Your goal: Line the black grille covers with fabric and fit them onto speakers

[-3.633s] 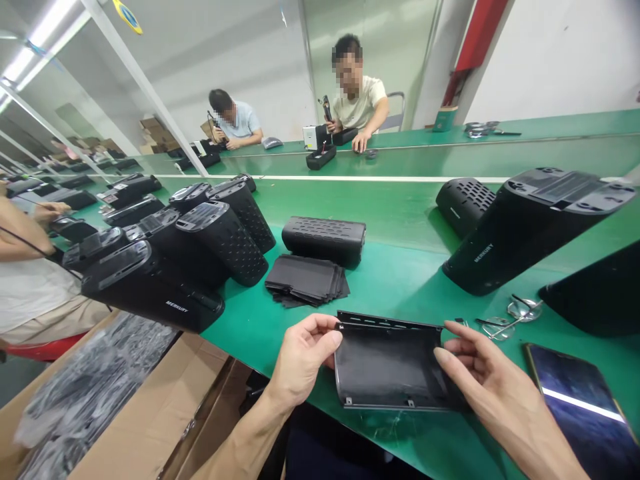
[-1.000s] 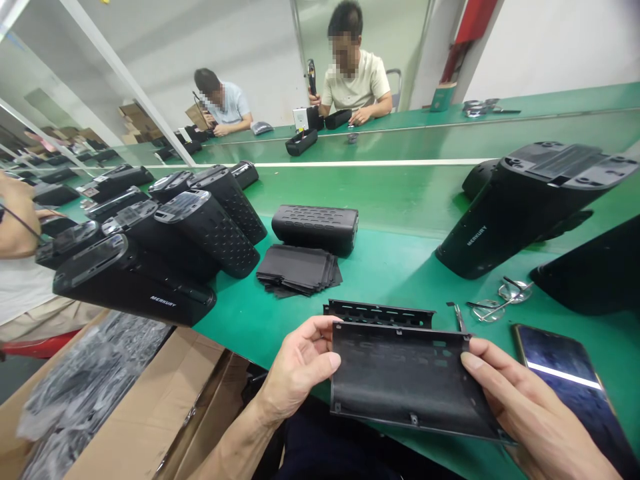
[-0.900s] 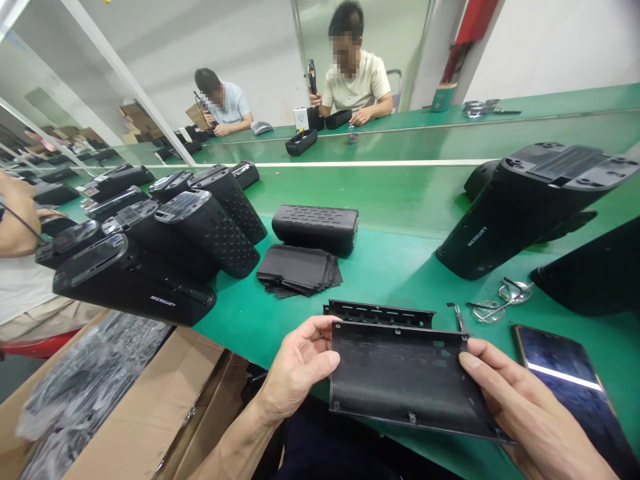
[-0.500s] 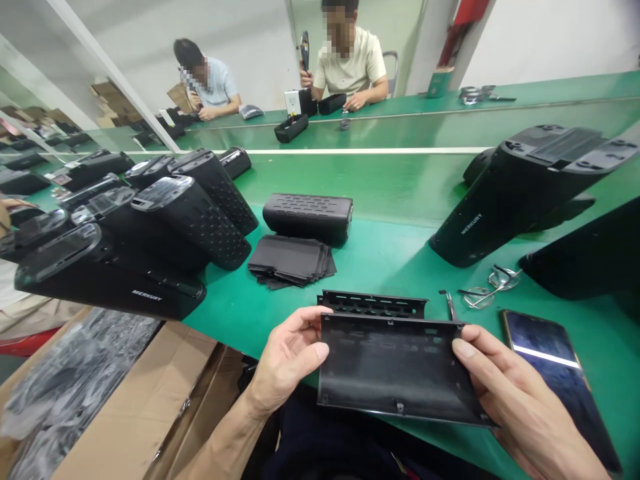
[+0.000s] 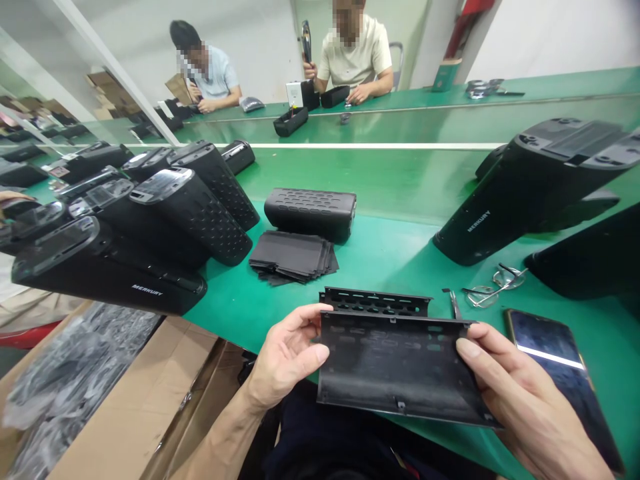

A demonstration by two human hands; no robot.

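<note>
A black plastic housing shell [image 5: 400, 367] is held up before me, its curved inner side facing me. My left hand [image 5: 285, 357] pinches its left end between thumb and fingers. Around the right end, my right hand [image 5: 510, 380] is closed with the thumb on the inner face. Just behind it on the green table lies another slotted black shell [image 5: 375, 300], partly hidden. Farther back are a stack of thin black sheets [image 5: 293, 257] and a closed black slotted housing [image 5: 310, 212]. Tweezers [image 5: 454, 305] lie near my right fingers.
Black housings marked MERKURY stand at left [image 5: 125, 273] and right [image 5: 480, 200]. Glasses [image 5: 487, 293] and a phone [image 5: 555, 360] lie at right. A cardboard box [image 5: 130, 407] with clear plastic bags [image 5: 75, 380] is at lower left. Two people work across the green table [image 5: 400, 173].
The view has shifted slightly. Both hands keep the same hold on the shell, and its position is nearly unchanged.
</note>
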